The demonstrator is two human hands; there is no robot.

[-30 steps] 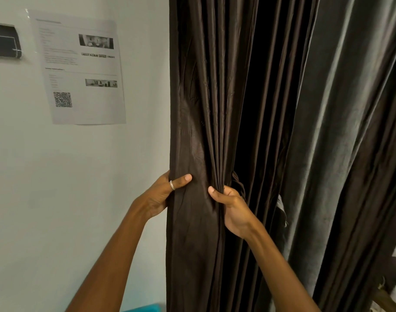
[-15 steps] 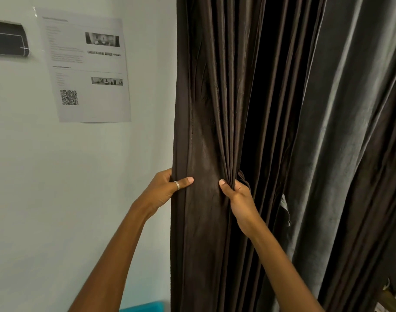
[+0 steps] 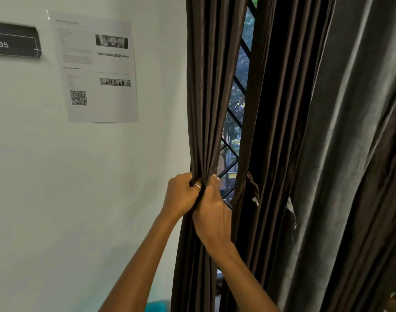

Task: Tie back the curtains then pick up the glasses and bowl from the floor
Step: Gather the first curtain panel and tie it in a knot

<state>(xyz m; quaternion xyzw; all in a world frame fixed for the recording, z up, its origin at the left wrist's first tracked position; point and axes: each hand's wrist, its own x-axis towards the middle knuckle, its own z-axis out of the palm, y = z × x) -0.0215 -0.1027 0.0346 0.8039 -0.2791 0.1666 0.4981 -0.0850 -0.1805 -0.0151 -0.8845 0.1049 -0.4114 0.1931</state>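
Curtain (image 3: pixel 203 97): dark brown panel, at 12 o'clock of the hands, squeezed into one narrow bunch so a tie can pass round it.
Left hand (image 3: pixel 181 195): fingers curled round the bunch from the wall side.
Right hand (image 3: pixel 211 212): wrapped round the same bunch from the window side, touching the left (we judge both clamp to stop pleats spilling).
Window grille (image 3: pixel 236 122): showing at 1 o'clock.
Fabric loop (image 3: pixel 252 188): at 3 o'clock, perhaps the tie.
Glasses and bowl: out of view.
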